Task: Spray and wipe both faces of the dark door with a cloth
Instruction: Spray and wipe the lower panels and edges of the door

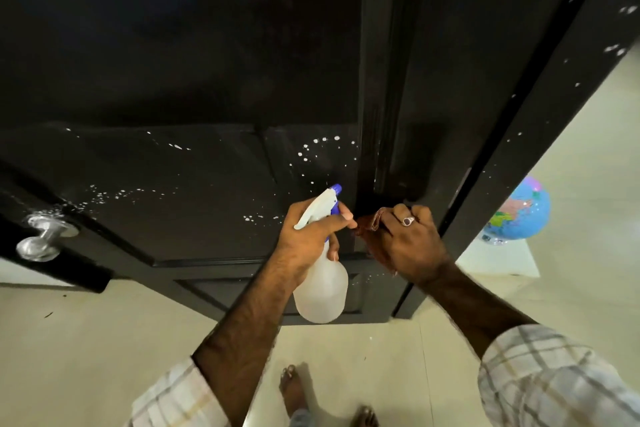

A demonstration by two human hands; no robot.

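Note:
The dark door [194, 80] fills the upper view, its panelled face speckled with white droplets near the middle and by the handle. My left hand [311, 229] grips the neck of a translucent white spray bottle [320, 288] with a blue nozzle, a finger on the trigger, nozzle aimed at the door. My right hand [412, 239] holds a reddish-brown cloth [370, 224] against the door's hinge-side edge, next to the dark frame [540, 114]. A ring shows on one finger.
A silver door knob [41, 239] sticks out at the left. A blue globe [519, 211] stands on a white surface beyond the frame at the right. Pale tiled floor [104, 340] lies below, with my bare feet [294, 388] near the bottom centre.

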